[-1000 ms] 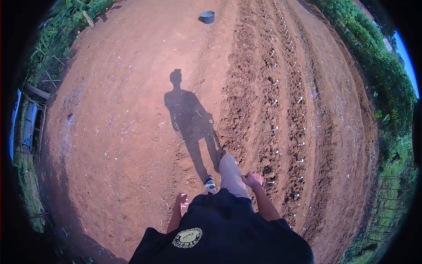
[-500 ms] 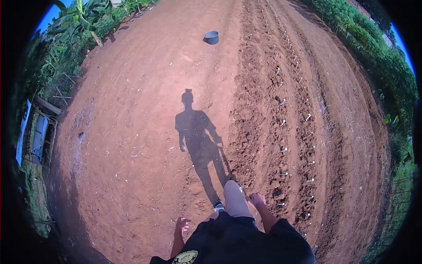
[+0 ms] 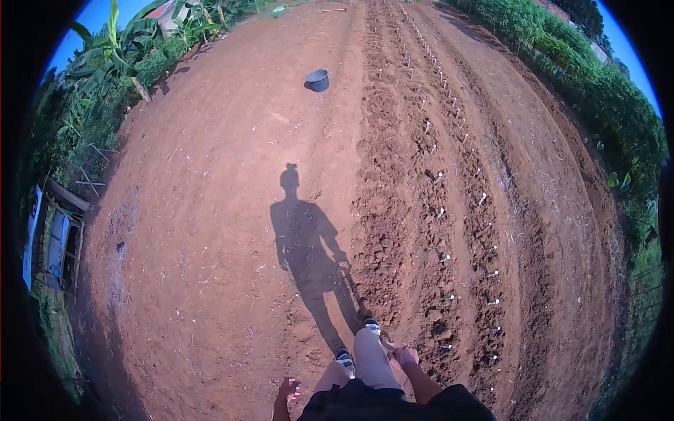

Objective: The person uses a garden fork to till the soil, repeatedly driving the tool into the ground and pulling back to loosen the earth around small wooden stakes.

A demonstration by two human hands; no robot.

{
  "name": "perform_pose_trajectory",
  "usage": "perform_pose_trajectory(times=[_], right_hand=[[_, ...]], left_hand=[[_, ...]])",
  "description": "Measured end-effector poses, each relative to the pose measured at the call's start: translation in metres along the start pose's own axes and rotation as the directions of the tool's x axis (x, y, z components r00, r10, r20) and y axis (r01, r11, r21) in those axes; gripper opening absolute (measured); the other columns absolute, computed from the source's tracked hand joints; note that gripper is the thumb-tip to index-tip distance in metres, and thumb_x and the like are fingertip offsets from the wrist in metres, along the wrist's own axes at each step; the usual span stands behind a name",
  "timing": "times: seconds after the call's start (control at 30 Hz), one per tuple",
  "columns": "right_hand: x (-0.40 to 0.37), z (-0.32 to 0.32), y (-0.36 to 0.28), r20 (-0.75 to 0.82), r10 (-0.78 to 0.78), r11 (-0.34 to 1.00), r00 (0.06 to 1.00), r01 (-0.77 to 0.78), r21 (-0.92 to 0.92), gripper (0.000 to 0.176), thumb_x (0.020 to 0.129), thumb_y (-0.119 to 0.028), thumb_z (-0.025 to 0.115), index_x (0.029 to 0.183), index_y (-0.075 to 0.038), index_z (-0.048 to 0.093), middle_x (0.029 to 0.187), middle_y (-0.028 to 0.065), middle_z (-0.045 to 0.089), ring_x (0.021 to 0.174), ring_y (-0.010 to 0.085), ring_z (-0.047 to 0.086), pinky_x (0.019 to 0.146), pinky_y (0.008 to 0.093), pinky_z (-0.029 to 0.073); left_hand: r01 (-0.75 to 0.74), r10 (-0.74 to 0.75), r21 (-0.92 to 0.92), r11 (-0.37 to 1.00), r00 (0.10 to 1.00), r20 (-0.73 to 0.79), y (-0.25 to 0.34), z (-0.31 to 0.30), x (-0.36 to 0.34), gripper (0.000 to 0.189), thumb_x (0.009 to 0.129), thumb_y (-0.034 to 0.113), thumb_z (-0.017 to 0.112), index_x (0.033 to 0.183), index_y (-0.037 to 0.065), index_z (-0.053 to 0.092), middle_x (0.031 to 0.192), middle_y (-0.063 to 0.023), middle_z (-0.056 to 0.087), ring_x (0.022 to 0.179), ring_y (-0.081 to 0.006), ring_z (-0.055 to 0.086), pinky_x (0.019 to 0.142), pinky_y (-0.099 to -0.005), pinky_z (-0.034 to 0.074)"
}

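Note:
My right hand (image 3: 406, 357) is beside my right leg, its fingers closed round a long-handled tool (image 3: 386, 344), mostly hidden by the leg. The shadow (image 3: 302, 242) on the soil also shows a long handle slanting down from that hand. Low on the other side, my left hand (image 3: 288, 389) hangs over bare soil with its fingers apart and nothing in it. Both my feet are visible, in striped dark shoes (image 3: 344, 360).
Ahead on the reddish soil sits a dark basin (image 3: 317, 81). To the right, tilled rows (image 3: 439, 266) carry small pale stakes or cuttings. A long-handled tool (image 3: 333, 10) lies far ahead. Plants (image 3: 583, 84) and a wooden structure (image 3: 60, 238) edge the plot.
The view has tilted up a little, so the basin and my shadow sit lower in the frame. Both feet now show, and my hands appear lower too.

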State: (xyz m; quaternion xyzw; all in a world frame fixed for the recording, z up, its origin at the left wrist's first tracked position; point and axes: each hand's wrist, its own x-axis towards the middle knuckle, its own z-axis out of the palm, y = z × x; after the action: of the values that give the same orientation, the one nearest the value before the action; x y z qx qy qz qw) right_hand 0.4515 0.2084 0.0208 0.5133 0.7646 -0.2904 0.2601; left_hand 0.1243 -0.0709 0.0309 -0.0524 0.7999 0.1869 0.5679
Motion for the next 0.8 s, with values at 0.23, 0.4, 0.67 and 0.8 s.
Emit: perform_pose_trajectory(times=[0.23, 0.4, 0.67, 0.8], right_hand=[[0.115, -0.049, 0.005, -0.132, -0.006, 0.994, 0.991, 0.020, 0.110, 0.054, 0.078, -0.049, 0.035, 0.096, -0.005, 0.062, 0.098, 0.0196, 0.059, 0.096, 0.0322, 0.056, 0.086, 0.0413, 0.040], [0.120, -0.049, -0.008, -0.163, 0.033, 0.994, 0.986, -0.016, 0.104, 0.056, 0.077, -0.050, 0.035, 0.100, -0.005, 0.059, 0.108, 0.0188, 0.056, 0.102, 0.0306, 0.053, 0.086, 0.0410, 0.041], [0.079, 0.038, -0.015, -0.421, 0.045, 0.997, 0.906, -0.015, 0.074, 0.050, 0.075, -0.047, 0.043, 0.080, -0.001, 0.061, 0.080, 0.0174, 0.063, 0.076, 0.0315, 0.061, 0.067, 0.0403, 0.047], [0.022, 0.115, -0.024, -0.848, -0.081, 0.997, 0.523, 0.041, -0.070, 0.036, 0.068, -0.040, 0.055, 0.049, -0.010, 0.050, 0.051, 0.0107, 0.052, 0.046, 0.0252, 0.052, 0.044, 0.0375, 0.039]], left_hand=[[-0.529, 0.497, -0.067, 0.846, 0.829, -0.256, 0.022, -0.029, 0.017, 0.036, 0.084, 0.019, 0.050, 0.118, 0.015, 0.041, 0.090, -0.0124, 0.059, 0.068, -0.0207, 0.060, 0.050, -0.0310, 0.049], [-0.387, 0.398, 0.094, 0.917, 0.881, -0.256, -0.097, -0.068, 0.013, 0.036, 0.084, 0.019, 0.050, 0.119, 0.016, 0.039, 0.085, -0.0135, 0.059, 0.065, -0.0222, 0.061, 0.050, -0.0333, 0.050], [-0.114, 0.122, 0.108, 0.988, 0.990, -0.071, -0.245, -0.084, -0.026, 0.038, 0.085, 0.023, 0.051, 0.118, 0.013, 0.036, 0.093, -0.0149, 0.058, 0.069, -0.0261, 0.061, 0.055, -0.0376, 0.051], [-0.172, 0.183, 0.150, 0.974, 0.981, -0.061, -0.249, -0.103, -0.022, 0.037, 0.086, 0.027, 0.050, 0.118, 0.013, 0.036, 0.098, -0.0148, 0.057, 0.070, -0.0271, 0.061, 0.059, -0.0386, 0.050]])
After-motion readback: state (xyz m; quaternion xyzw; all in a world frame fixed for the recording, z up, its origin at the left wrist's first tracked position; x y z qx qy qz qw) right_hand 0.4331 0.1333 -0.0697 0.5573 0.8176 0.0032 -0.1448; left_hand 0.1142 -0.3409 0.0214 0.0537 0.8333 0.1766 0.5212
